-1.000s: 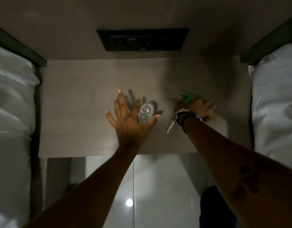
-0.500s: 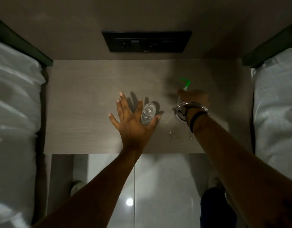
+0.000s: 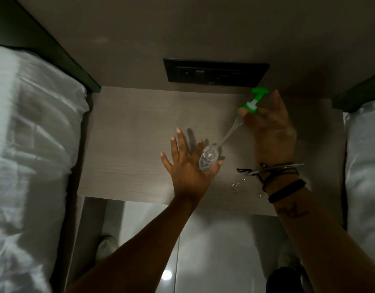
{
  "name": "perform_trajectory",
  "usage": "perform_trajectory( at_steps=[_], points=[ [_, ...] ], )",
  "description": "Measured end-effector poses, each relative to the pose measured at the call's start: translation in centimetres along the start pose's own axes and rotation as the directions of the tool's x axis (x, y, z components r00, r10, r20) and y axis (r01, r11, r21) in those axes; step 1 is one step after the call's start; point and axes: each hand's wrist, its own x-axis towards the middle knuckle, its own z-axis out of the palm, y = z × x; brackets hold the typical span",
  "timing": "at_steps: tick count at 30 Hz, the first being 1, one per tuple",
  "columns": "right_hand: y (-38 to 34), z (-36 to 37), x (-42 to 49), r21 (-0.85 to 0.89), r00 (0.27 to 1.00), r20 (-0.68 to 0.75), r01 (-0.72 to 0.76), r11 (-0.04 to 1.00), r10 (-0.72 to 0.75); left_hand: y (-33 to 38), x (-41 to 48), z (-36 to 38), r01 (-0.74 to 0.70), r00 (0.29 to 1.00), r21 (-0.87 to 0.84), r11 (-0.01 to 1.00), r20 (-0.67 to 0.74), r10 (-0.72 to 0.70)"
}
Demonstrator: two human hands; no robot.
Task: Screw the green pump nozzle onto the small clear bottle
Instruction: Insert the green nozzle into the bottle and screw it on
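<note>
A small clear bottle (image 3: 208, 157) stands on the wooden nightstand (image 3: 136, 144), seen from above. My left hand (image 3: 187, 163) holds it between thumb and forefinger, the other fingers spread out. Up and to the right, my right hand (image 3: 269, 125) is raised above the table and grips the green pump nozzle (image 3: 253, 100) by its collar. The nozzle's clear dip tube slants down from it, and its lower end reaches the bottle's mouth. Both the right hand and the nozzle are blurred.
White bedding (image 3: 30, 144) lies on the left, and more bedding (image 3: 364, 157) on the right. A black socket panel (image 3: 216, 72) is set in the wall behind the nightstand. Small water drops (image 3: 237, 187) glint near the table's front right. Glossy floor lies below.
My right hand has lifted the green nozzle off the table, and its tube has swung toward the bottle. My left hand has stayed on the bottle.
</note>
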Motion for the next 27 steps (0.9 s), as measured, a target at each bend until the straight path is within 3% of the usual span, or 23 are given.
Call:
perform_trajectory(
  at_steps=[9, 14, 16, 21, 24, 27],
  points=[
    [2.3, 0.6, -1.9, -0.295, 0.94, 0.215, 0.323, 0.899, -0.267, -0.2, 0.1, 0.8, 0.003, 1.0, -0.002, 1.0, -0.009, -0.003],
    [4.6, 0.7, -3.2, -0.441, 0.869, 0.451, 0.414, 0.796, -0.202, -0.7, 0.0, 1.2, 0.003, 1.0, -0.112, 0.994, -0.02, -0.005],
    [5.6, 0.7, -3.8, -0.442, 0.873, 0.466, 0.367, 0.818, -0.14, -0.8, -0.1, 1.6, -0.015, 0.998, -0.207, 0.978, -0.056, 0.003],
    [6.9, 1.4, -4.0, -0.5, 0.919, 0.388, 0.278, 0.82, -0.075, -1.4, -0.1, 2.4, -0.025, 0.998, -0.154, 0.988, -0.061, 0.016],
    [7.1, 1.7, -3.8, -0.547, 0.88, 0.472, 0.336, 0.767, -0.049, -1.8, 0.0, 2.9, -0.033, 0.997, -0.121, 0.992, -0.068, 0.025],
    [7.0, 1.4, -3.3, -0.482, 0.833, 0.545, 0.401, 0.779, -0.091, -1.9, 0.1, 3.1, -0.042, 0.994, -0.114, 0.993, -0.103, 0.03]
  ],
)
